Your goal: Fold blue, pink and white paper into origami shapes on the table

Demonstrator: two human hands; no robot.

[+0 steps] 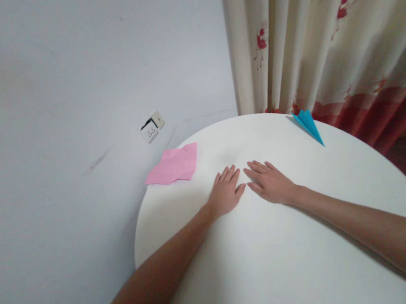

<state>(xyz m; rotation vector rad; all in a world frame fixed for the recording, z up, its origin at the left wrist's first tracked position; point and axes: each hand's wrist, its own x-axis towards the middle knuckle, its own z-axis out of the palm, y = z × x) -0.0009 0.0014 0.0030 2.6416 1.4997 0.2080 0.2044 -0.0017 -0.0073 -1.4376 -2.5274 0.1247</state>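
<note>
Both hands lay flat, palms down, fingers spread on the round white desk (278,271), thumbs nearly touching, holding nothing. Left hand (226,192) was nearer the crumpled pink paper (173,166), which sat up-left of it at the desk's far-left rim, long axis roughly left-right. Right hand (270,182) was nearer the blue paper plane (308,125), up-right, nose pointing toward the right rim. Both papers apart from the hands.

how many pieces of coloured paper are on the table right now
2: a creased pink paper sheet at the table's left edge, beyond the left hand, and a blue paper plane at the far right edge. None appears hidden.
</note>
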